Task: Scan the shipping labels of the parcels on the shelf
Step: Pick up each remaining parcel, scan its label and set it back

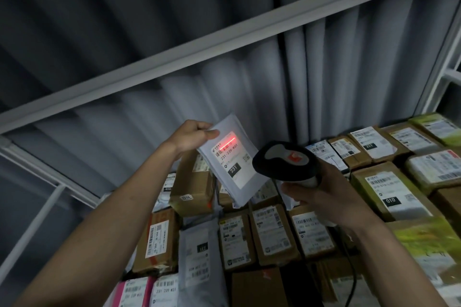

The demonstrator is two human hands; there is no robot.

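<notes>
Red scan line on a raised white parcel

The white parcel [233, 161] is held tilted above the shelf's boxes [389, 189], left hand [193, 136] fingers pinching its top corner; the right hand [321, 194] fingers curl round the scanner [284, 159] just beside its label [230, 157].

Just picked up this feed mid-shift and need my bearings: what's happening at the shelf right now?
A person is scanning parcels. The left hand holds up a flat white plastic mailer, pinching its top corner, above the cardboard boxes packed on the shelf. The right hand grips a black and grey handheld barcode scanner aimed at it. A red scan line lies across the barcode at the top of the mailer's shipping label, so this scan is underway.
</notes>
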